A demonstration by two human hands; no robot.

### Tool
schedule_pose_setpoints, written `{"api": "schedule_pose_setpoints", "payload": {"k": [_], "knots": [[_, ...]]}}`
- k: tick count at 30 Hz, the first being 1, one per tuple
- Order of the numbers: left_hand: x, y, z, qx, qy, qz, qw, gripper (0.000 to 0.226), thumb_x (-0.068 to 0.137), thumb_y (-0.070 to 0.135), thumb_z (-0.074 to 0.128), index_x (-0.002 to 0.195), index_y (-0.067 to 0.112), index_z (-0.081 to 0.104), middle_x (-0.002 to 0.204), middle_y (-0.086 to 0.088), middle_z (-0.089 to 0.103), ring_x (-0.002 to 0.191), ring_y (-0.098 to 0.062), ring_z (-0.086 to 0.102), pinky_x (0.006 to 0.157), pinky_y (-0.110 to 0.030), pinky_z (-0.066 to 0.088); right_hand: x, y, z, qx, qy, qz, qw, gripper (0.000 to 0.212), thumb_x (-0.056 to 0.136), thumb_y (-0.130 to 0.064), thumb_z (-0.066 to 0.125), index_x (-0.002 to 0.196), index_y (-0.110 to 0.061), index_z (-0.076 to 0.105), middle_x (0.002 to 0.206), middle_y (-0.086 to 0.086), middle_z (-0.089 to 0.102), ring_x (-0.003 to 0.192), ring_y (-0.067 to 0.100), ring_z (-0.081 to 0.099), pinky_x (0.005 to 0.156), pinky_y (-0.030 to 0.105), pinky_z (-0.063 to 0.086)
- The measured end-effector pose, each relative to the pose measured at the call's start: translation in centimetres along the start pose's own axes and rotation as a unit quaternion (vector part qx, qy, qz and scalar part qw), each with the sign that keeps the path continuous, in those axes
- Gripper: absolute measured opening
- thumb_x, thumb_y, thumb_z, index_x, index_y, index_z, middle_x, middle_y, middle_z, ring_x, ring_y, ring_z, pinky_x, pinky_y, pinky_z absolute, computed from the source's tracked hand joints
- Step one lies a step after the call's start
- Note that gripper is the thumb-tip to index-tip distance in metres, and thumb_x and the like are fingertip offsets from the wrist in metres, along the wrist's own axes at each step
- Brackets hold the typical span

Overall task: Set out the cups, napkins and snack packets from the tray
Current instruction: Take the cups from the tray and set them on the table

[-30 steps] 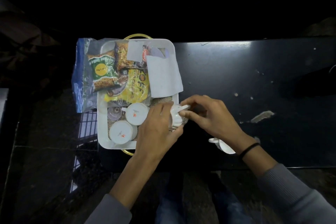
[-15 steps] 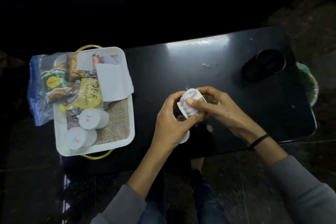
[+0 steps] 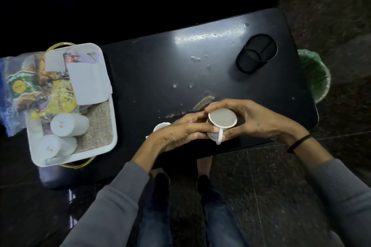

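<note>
Cup placement is judged the step in hand: a white cup (image 3: 221, 120) is gripped between the curled fingers (image 3: 197, 118) of the left hand (image 3: 180, 132) and the right hand (image 3: 255, 120), well right of the tray (image 3: 114, 118), low over the tabletop (image 3: 160, 66); contact cannot be told. Next, release is called for, then a reach back to the tray for the two cups (image 3: 68, 124) lying there.

tray (image 3: 112, 118) crowding table's left, mesh holder (image 3: 257, 55) far right, middle open

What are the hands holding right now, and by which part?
Both the left hand and right hand grip a white cup by its sides.
</note>
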State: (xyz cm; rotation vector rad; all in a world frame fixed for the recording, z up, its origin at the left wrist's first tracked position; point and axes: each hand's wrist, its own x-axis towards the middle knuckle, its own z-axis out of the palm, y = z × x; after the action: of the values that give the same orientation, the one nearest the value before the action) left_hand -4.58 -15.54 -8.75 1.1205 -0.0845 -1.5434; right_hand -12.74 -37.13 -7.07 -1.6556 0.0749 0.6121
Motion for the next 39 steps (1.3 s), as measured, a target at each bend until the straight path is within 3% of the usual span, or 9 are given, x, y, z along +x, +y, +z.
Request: {"api": "schedule_pose_setpoints", "payload": {"k": [5,8,13,16,18,24,28,33,39], "knots": [[1.1,-1.1,0.8,0.011,0.036,0.005,0.999,0.054,0.085,0.019,0.082,0.136,0.024,0.063,0.135,-0.005,0.068,0.13,-0.019,0.061,0.113,-0.04,0.047,-1.0,2.5,-0.9,0.077,0.064,0.041,0.994,0.078,0.063,-0.002,0.089,0.134,-0.008,0.057,0.133,0.002,0.066,0.129,0.012,0.061,0.111,0.029,0.047],[1.7,-2.3,2.0,0.071,0.129,0.024,0.989,0.055,0.078,0.027,0.089,0.128,0.03,0.067,0.126,-0.002,0.073,0.123,-0.019,0.066,0.112,-0.044,0.048,-1.7,3.5,-1.1,0.109,0.073,0.093,0.987,0.072,0.07,-0.002,0.089,0.133,-0.01,0.057,0.13,-0.001,0.07,0.128,0.012,0.062,0.111,0.031,0.048],[3.0,-4.9,4.7,0.048,0.271,0.092,0.957,0.064,0.072,0.016,0.093,0.129,0.027,0.066,0.13,-0.005,0.067,0.114,-0.013,0.07,0.102,-0.032,0.054,-1.9,3.0,-1.0,0.038,0.08,0.136,0.987,0.056,0.081,-0.038,0.067,0.135,-0.028,0.057,0.131,-0.012,0.067,0.126,0.003,0.06,0.109,0.028,0.046],[3.6,-6.1,6.1,0.058,0.347,0.113,0.929,0.069,0.069,0.014,0.094,0.13,0.026,0.065,0.131,-0.008,0.057,0.114,-0.015,0.069,0.102,-0.039,0.056,-1.2,2.2,-0.1,-0.118,0.087,0.127,0.981,0.068,0.075,-0.054,0.082,0.134,-0.029,0.058,0.123,-0.015,0.068,0.114,0.002,0.064,0.097,0.022,0.05],[3.7,-6.5,6.4,0.057,0.379,0.125,0.915,0.069,0.067,0.009,0.094,0.128,0.024,0.065,0.129,-0.007,0.057,0.112,-0.015,0.07,0.099,-0.04,0.057,-0.5,2.0,0.7,-0.209,0.11,0.092,0.967,0.073,0.071,-0.048,0.087,0.133,-0.021,0.06,0.121,-0.01,0.068,0.109,0.007,0.064,0.094,0.026,0.052],[2.6,-6.6,5.6,0.217,0.41,0.048,0.885,0.076,0.072,0.017,0.088,0.133,0.045,0.054,0.129,0.017,0.063,0.096,0.001,0.072,0.092,-0.032,0.058,0.9,2.6,2.2,-0.284,0.125,0.015,0.951,0.073,0.075,-0.04,0.085,0.138,-0.015,0.058,0.134,-0.002,0.064,0.12,0.016,0.062,0.099,0.034,0.052],[1.6,-6.4,5.2,0.243,0.42,0.014,0.874,0.076,0.08,0.009,0.078,0.144,0.033,0.045,0.137,0.012,0.062,0.096,-0.003,0.073,0.093,-0.029,0.056,1.6,3.2,3.5,-0.333,0.094,-0.02,0.938,0.07,0.08,-0.035,0.083,0.14,-0.017,0.054,0.138,-0.003,0.06,0.125,0.017,0.059,0.099,0.038,0.052],[0.7,-6.1,4.9,0.252,0.422,0.004,0.871,0.073,0.086,0.009,0.072,0.149,0.029,0.04,0.129,0.004,0.069,0.095,-0.001,0.071,0.075,-0.006,0.045,2.2,3.4,4.2,-0.366,0.084,-0.029,0.926,0.068,0.082,-0.029,0.082,0.142,-0.016,0.051,0.143,-0.003,0.056,0.131,0.017,0.054,0.103,0.035,0.05],[0.0,-5.9,4.8,0.285,0.419,0.011,0.862,0.069,0.087,0.011,0.073,0.145,0.035,0.044,0.13,0.01,0.067,0.099,-0.002,0.072,0.092,-0.032,0.057,2.8,3.1,4.6,-0.385,0.071,-0.01,0.92,0.071,0.081,-0.025,0.081,0.144,-0.018,0.049,0.146,-0.004,0.053,0.134,0.017,0.051,0.105,0.036,0.048]]}}
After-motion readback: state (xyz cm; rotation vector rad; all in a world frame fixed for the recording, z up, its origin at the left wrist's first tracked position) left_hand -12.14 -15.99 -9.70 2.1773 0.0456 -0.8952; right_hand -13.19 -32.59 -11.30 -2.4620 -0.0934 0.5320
